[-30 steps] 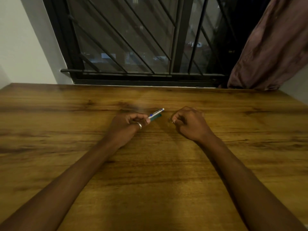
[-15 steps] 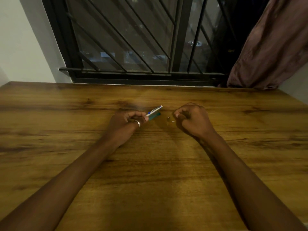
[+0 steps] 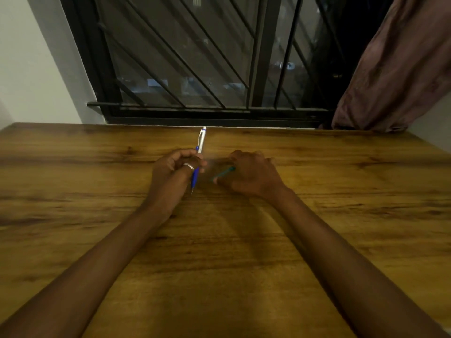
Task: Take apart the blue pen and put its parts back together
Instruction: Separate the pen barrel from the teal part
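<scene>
My left hand grips the blue-and-silver pen upright, tip toward me; my right hand, just beside it, pinches a thin teal part.

Wooden table, brown grain with dark streaks, fills the lower view. Behind its far edge: window with black frame and slanted black metal bars, dark outside, faint lights showing through the glass. Brownish curtain bunched at right, hanging down to table level. White wall at left.
</scene>
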